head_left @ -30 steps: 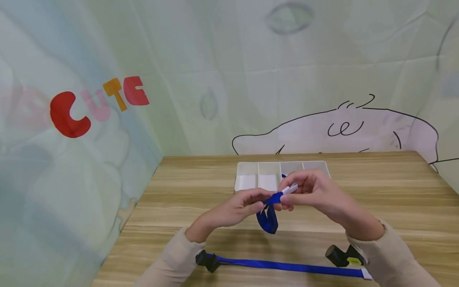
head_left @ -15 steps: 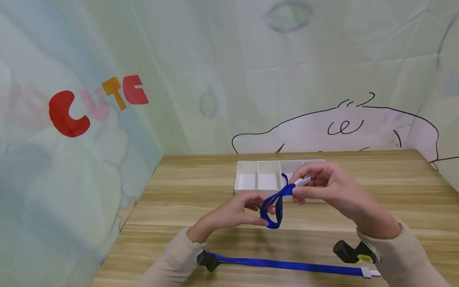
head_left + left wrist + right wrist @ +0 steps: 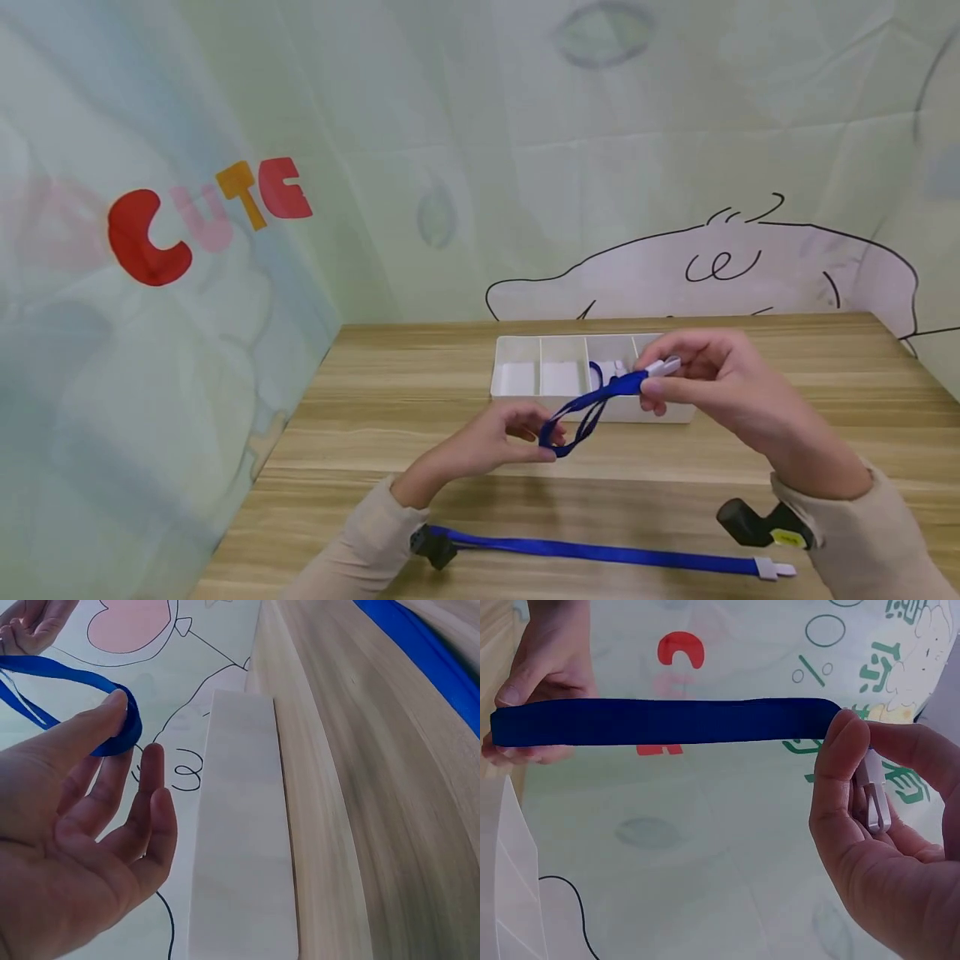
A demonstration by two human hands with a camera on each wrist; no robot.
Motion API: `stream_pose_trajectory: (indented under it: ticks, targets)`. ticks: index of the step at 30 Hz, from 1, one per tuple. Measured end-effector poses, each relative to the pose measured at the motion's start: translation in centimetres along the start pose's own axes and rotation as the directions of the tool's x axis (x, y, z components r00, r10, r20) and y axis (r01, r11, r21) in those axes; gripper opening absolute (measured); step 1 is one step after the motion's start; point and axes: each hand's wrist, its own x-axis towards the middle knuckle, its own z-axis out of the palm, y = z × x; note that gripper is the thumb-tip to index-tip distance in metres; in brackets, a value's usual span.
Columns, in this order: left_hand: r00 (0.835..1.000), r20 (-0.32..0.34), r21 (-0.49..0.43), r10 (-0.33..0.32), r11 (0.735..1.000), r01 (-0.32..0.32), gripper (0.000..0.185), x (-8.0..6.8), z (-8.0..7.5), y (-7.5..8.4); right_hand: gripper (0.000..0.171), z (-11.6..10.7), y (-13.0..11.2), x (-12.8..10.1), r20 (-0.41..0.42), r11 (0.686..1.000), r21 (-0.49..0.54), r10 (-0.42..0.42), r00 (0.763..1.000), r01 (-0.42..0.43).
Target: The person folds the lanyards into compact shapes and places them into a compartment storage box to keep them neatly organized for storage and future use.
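Both hands (image 3: pixel 600 408) farther apart, one of two blue straps (image 3: pixel 592 404) stretched.

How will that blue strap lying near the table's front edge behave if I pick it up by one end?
Probably floppy: the matching blue strap bends into a loop between the left hand and right hand. The flat strap on the table looks thin, so likely light. Its black buckle end would probably dangle and swing.

woven cloth strap (image 3: pixel 592 404) w/ white plastic tip; matt wood-grain table (image 3: pixel 420 392); smooth plastic tray (image 3: pixel 525 367).
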Motion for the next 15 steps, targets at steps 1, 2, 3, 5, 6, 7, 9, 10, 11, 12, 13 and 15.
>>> stream_pose_trajectory:
  ticks: [1, 2, 3, 5, 6, 7, 9, 10, 11, 12, 13, 15]
  targets:
    - [1.0, -0.008, -0.002, -0.006, 1.0, 0.006, 0.026, -0.1, -0.1, 0.0, 0.026, -0.2, 0.0, -0.1, -0.002, 1.0, 0.0, -0.002, 1.0, 0.002]
    - [1.0, -0.017, -0.003, -0.014, 1.0, 0.014, 0.024, -0.1, -0.1, -0.1, 0.027, -0.4, 0.1, -0.2, -0.004, 1.0, 0.001, -0.002, 1.0, 0.002]
    - [0.999, -0.027, -0.005, -0.022, 1.0, 0.021, 0.023, -0.2, -0.2, -0.2, 0.027, -0.5, 0.1, -0.3, -0.007, 1.0, 0.0, -0.004, 1.0, 0.004]
    - [0.998, -0.047, -0.001, -0.038, 0.999, 0.038, 0.02, -0.4, -0.3, -0.3, 0.028, -0.9, 0.2, -0.6, -0.012, 1.0, 0.006, -0.008, 1.0, 0.008]
    - [0.997, -0.056, -0.004, -0.048, 0.999, 0.048, 0.019, -0.5, -0.4, -0.3, 0.029, -1.1, 0.2, -0.7, -0.014, 1.0, 0.01, -0.01, 1.0, 0.01]
    - [0.996, -0.064, -0.003, -0.059, 0.998, 0.059, 0.019, -0.6, -0.4, -0.3, 0.029, -1.2, 0.3, -0.8, -0.015, 1.0, 0.014, -0.015, 1.0, 0.015]
    - [0.994, -0.079, -0.007, -0.077, 0.997, 0.077, 0.019, -0.8, -0.5, -0.4, 0.03, -1.6, 0.5, -1.0, -0.02, 1.0, 0.022, -0.016, 1.0, 0.016]
    - [0.993, -0.086, -0.009, -0.086, 0.996, 0.085, 0.019, -0.9, -0.6, -0.4, 0.03, -1.8, 0.6, -1.2, -0.023, 1.0, 0.027, -0.013, 1.0, 0.014]
    - [0.992, -0.093, -0.014, -0.089, 0.996, 0.088, 0.02, -1.0, -0.7, -0.4, 0.03, -2.0, 0.7, -1.3, -0.025, 0.999, 0.03, -0.012, 1.0, 0.013]
    - [0.991, -0.101, -0.018, -0.091, 0.996, 0.089, 0.02, -1.1, -0.7, -0.4, 0.03, -2.1, 0.8, -1.4, -0.027, 0.999, 0.032, -0.01, 1.0, 0.011]
    - [0.99, -0.112, -0.019, -0.087, 0.996, 0.085, 0.021, -1.1, -0.8, -0.4, 0.03, -2.3, 0.8, -1.5, -0.031, 0.999, 0.032, -0.004, 0.999, 0.005]
    - [0.988, -0.134, -0.031, -0.08, 0.997, 0.076, 0.022, -1.3, -1.0, -0.4, 0.03, -2.6, 0.9, -1.8, -0.045, 1.0, 0.024, 0.011, 0.999, -0.01]
